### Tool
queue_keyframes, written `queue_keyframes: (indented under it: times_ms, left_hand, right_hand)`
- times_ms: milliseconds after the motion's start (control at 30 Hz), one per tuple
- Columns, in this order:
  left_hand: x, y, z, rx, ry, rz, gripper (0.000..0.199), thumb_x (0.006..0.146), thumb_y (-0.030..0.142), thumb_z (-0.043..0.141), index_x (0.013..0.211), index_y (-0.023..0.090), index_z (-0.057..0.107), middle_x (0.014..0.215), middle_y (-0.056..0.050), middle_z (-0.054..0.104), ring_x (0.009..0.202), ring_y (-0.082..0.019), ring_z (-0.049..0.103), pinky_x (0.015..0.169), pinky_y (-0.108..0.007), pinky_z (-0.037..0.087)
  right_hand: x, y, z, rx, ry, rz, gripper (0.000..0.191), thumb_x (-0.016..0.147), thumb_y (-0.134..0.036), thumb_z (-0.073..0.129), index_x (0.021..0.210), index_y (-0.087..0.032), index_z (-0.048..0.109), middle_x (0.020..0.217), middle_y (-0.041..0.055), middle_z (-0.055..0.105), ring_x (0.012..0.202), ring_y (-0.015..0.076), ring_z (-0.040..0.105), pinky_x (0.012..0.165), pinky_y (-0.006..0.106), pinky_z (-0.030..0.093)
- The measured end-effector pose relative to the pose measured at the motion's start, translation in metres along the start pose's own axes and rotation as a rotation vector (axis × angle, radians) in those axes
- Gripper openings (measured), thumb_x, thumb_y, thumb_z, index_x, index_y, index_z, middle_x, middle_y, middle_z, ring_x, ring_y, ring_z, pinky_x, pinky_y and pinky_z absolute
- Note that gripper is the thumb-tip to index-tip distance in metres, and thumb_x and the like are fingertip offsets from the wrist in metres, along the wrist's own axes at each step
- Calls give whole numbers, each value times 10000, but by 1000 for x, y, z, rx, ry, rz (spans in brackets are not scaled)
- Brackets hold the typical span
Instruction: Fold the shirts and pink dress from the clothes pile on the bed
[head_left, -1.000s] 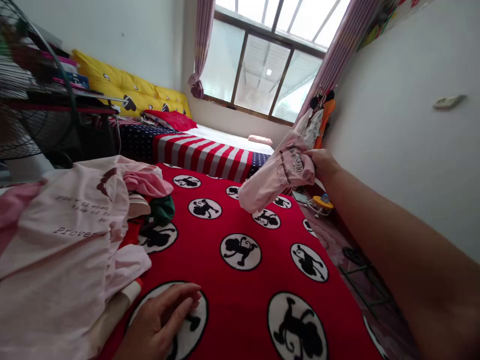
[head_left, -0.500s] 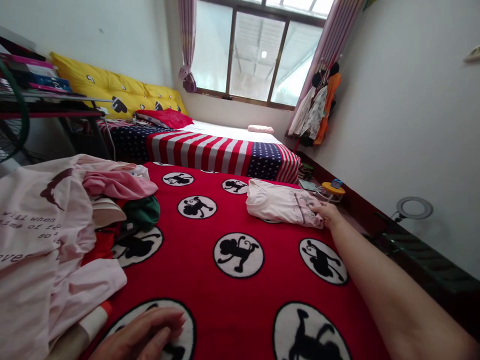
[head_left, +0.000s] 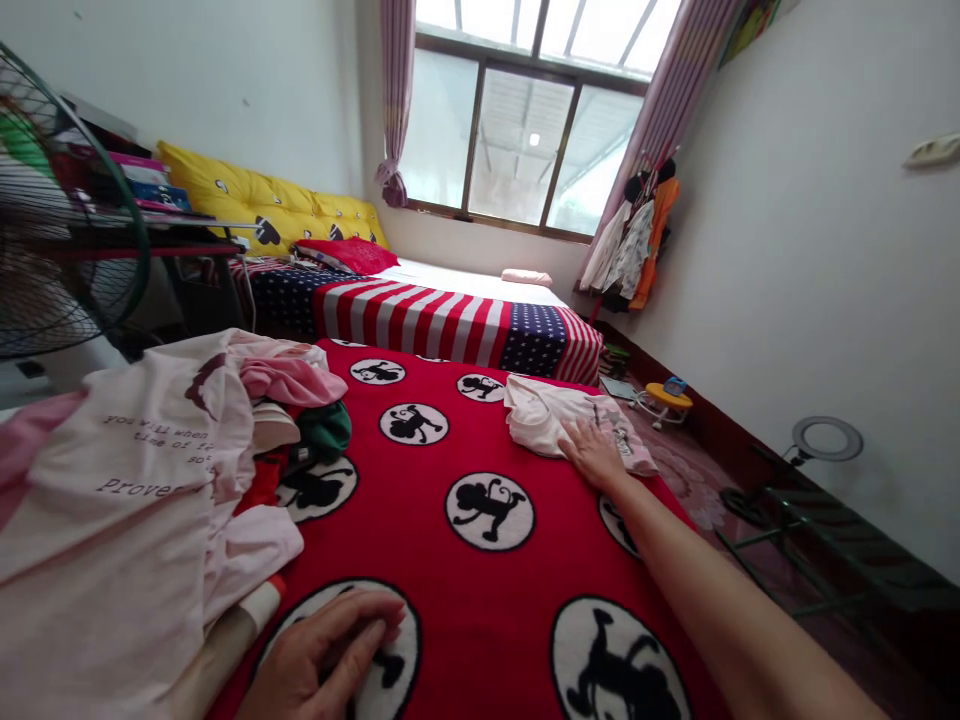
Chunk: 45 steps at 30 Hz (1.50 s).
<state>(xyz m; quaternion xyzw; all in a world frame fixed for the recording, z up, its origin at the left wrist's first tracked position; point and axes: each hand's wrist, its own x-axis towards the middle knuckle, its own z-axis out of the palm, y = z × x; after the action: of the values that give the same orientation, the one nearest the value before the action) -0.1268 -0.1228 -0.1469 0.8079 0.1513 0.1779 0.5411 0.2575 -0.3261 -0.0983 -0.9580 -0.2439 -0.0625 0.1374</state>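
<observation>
Red monkey-print blanket (head_left: 450, 590) fills your view: your open right hand (head_left: 594, 455) presses flat on a crumpled pale-pink T-shirt (head_left: 538, 418); your left hand (head_left: 322, 650) rests open, empty.

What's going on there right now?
A person's right hand is pressed flat on a pale pink garment lying on a red blanket. The left hand rests on the blanket, beside a heap of clothes.
</observation>
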Motion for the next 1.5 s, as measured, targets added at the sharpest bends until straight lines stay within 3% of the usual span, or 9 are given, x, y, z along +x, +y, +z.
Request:
queue_keyframes:
  times_ms: [267, 500, 667, 800, 967, 1100, 1333, 1433, 1500]
  left_hand:
    - [4, 12, 12, -267, 28, 1, 236, 840, 340, 573, 941, 175, 707, 849, -68, 737, 778, -197, 698, 728, -272, 558]
    - [2, 19, 4, -229, 246, 101, 298, 902, 260, 411, 1072, 106, 601, 867, -119, 701, 709, -180, 690, 598, -276, 561]
    - [-7, 40, -13, -33, 291, 285, 275, 837, 122, 481, 1062, 166, 634, 1032, -110, 663, 980, -211, 632, 886, -361, 505]
    - [9, 73, -73, 274, 392, 471, 400, 800, 112, 551, 1189, 198, 589, 1253, -102, 560, 1223, -258, 465, 1086, -424, 321]
    - [51, 82, -168, 781, 633, 115, 793, 620, 338, 791, 1313, 111, 479, 1390, -232, 428, 1285, -411, 368, 1025, -495, 328]
    - [64, 69, -204, 753, 591, 55, 390, 675, 224, 707, 1039, 88, 666, 1016, -176, 689, 987, -326, 627, 828, -377, 461]
    - [39, 129, -213, 599, 832, 290, 376, 912, 279, 391, 966, 47, 681, 921, -43, 711, 852, -135, 646, 717, -221, 460]
    - [5, 172, -182, 490, 880, 527, 288, 906, 315, 476, 954, 138, 699, 920, -13, 666, 854, -123, 624, 721, -239, 491]
    - [-29, 185, -143, 312, 643, 801, 162, 865, 221, 557, 867, 169, 710, 894, -27, 655, 888, -151, 623, 800, -289, 512]
  right_hand:
    - [-144, -110, -4, 158, -136, -329, 490, 878, -345, 484, 1340, -184, 507, 1520, 104, 321, 1370, 199, 351, 1101, 347, 318]
    - [-293, -181, 28, 206, -176, -462, 532, 854, -265, 430, 1383, -219, 464, 1523, 66, 310, 1423, 246, 227, 1147, 527, 182]
    - [-298, -187, 29, 156, -66, -453, 482, 896, -293, 365, 1355, -215, 489, 1505, 52, 353, 1409, 219, 268, 1144, 495, 211]
    - [-297, -187, 25, 175, -74, -441, 467, 887, -293, 383, 1330, -224, 514, 1493, 47, 377, 1401, 214, 288, 1141, 481, 228]
    - [-297, -187, 26, 191, -79, -435, 484, 881, -277, 382, 1345, -226, 507, 1496, 38, 369, 1404, 221, 281, 1144, 486, 220]
    - [-295, -185, 28, 224, -88, -430, 484, 873, -270, 398, 1340, -232, 515, 1491, 35, 376, 1402, 226, 286, 1145, 490, 217]
    - [-295, -183, 29, 386, -72, -399, 422, 851, -305, 459, 1244, -235, 595, 1449, 52, 444, 1382, 246, 328, 1147, 496, 209]
    - [-295, -186, 23, 637, -40, -343, 405, 833, -405, 518, 1177, -226, 634, 1399, 94, 503, 1334, 282, 403, 1139, 506, 225]
    - [-294, -189, 15, 966, -67, -253, 494, 849, -548, 470, 1206, -239, 614, 1365, 108, 536, 1257, 291, 498, 1089, 489, 332]
